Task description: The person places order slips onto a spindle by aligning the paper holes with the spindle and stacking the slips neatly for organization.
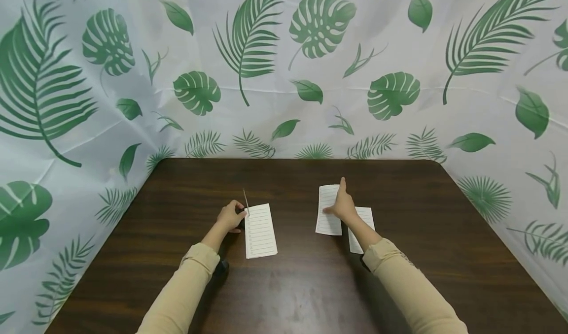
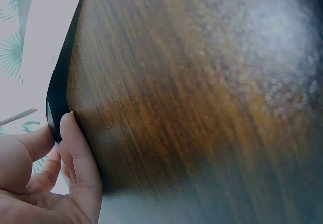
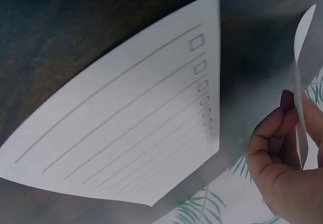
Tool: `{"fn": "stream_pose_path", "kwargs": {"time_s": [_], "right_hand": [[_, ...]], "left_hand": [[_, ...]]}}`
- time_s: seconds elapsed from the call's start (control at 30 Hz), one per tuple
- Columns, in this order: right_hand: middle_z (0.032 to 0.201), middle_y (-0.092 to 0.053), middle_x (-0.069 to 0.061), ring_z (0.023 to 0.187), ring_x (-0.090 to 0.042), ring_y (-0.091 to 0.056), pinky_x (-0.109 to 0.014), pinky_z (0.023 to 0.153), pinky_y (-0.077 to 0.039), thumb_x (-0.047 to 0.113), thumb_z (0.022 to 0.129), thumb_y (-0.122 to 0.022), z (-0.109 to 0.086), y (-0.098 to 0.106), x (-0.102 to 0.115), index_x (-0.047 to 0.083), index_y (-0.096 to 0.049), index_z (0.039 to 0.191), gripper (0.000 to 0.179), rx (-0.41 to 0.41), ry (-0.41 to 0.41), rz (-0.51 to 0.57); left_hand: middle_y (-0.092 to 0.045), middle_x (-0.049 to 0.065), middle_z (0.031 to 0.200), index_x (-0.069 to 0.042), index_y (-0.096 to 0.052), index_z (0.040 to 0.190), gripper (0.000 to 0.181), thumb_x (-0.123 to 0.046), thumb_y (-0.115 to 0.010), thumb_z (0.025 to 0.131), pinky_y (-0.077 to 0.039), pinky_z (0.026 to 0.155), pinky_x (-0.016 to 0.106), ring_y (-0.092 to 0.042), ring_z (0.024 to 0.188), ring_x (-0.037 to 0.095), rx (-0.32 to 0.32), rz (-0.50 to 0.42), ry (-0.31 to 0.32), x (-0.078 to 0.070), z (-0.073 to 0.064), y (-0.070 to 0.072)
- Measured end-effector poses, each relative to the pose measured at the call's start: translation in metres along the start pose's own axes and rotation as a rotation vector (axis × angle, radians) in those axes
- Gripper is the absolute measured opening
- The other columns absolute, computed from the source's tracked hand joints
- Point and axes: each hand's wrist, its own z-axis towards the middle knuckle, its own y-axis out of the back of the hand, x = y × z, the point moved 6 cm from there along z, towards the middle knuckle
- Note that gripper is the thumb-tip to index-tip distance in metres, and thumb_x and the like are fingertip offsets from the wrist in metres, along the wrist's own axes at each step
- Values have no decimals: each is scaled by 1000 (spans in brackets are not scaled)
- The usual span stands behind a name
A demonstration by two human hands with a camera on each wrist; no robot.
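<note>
My left hand (image 1: 230, 217) pinches the black handle (image 2: 59, 90) of what look like scissors, beside the upper left edge of a stack of lined white paper (image 1: 262, 233). A thin metal blade (image 1: 246, 199) points away from me, over the stack's corner. Small circles run down the stack's left margin. My right hand (image 1: 343, 205) pinches a lined paper sheet (image 1: 327, 220) between thumb and fingers, its edge seen in the right wrist view. A second sheet (image 1: 356, 243) with checkboxes lies under the right forearm, partly hidden by it.
The dark brown wooden table (image 1: 293, 284) reaches back to a white curtain (image 1: 275, 122) printed with green leaves, which also hangs along both sides. Light glares off the table's near middle.
</note>
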Motion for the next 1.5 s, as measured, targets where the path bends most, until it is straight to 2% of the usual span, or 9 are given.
{"fn": "stream_pose_path", "kwargs": {"time_s": [0.1, 0.2, 0.3, 0.37, 0.57, 0.73, 0.87, 1.3, 1.5], "right_hand": [[115, -54, -41, 100, -48, -59, -53, 90, -50, 6, 73, -80, -1, 2, 2, -8, 15, 145, 120, -17, 0, -14], [114, -57, -37, 100, -45, -60, -52, 88, -51, 9, 73, -80, -4, 4, 6, -14, -17, 142, 96, -50, 41, -48], [108, -62, -31, 92, -40, -62, -47, 80, -54, 14, 74, -80, -5, 5, 8, -15, -53, 113, 56, -71, 78, -75], [93, -66, -27, 75, -31, -62, -40, 68, -54, 17, 75, -80, -4, 3, 7, -12, -61, 97, 41, -64, 88, -57], [73, -65, -10, 59, -11, -51, -23, 52, -47, 20, 81, -74, -1, -6, -9, -8, -62, 89, 32, 93, 4, 151], [82, -62, -2, 69, -10, -61, -26, 65, -57, 11, 93, -57, -11, -23, -17, -13, -50, 116, 34, 390, -122, 450], [89, -61, -3, 77, -11, -62, -30, 75, -58, 5, 96, -49, -20, -29, -18, -15, -39, 125, 37, 531, -155, 575], [88, -68, 8, 84, -5, -65, -20, 75, -55, 6, 98, -47, -25, -31, -4, 4, -55, 107, 13, 699, -33, 818], [80, -69, 8, 74, -4, -63, -19, 66, -53, 14, 98, -50, -27, -29, 1, 10, -62, 91, 14, 650, -39, 743]], "left_hand": [[-43, 29, 124, -1, -47, 116, 22, -13, -50, 98, -57, 50, 26, -58, 79, 31, -3, 0, -3, -1, 0, 1], [-44, 29, 123, -1, -47, 116, 22, -13, -50, 98, -58, 50, 26, -57, 80, 31, -1, 2, -8, -3, -1, 2], [-44, 28, 124, -1, -47, 116, 22, -13, -50, 98, -57, 50, 26, -56, 81, 31, 2, 2, -9, -5, -2, 2], [-44, 29, 124, -1, -47, 116, 22, -12, -50, 98, -58, 51, 26, -56, 82, 31, 4, 0, -6, -5, -2, 2], [-43, 29, 124, -1, -47, 116, 22, -12, -50, 97, -58, 51, 26, -56, 82, 32, 9, -7, -6, -3, -2, 2], [-42, 29, 124, -1, -48, 116, 22, -12, -51, 97, -58, 50, 26, -56, 81, 31, 6, -8, -7, -2, -1, 2], [-43, 28, 125, -1, -48, 117, 23, -13, -51, 97, -57, 49, 25, -56, 77, 29, 7, -4, -6, 0, 2, 0], [-43, 28, 125, -2, -48, 117, 23, -13, -51, 97, -57, 49, 25, -55, 74, 27, -1, -4, -5, 6, 6, -1], [-42, 29, 125, -2, -47, 116, 23, -13, -51, 97, -57, 49, 25, -54, 76, 27, -7, -1, -10, 6, 7, -1]]}}
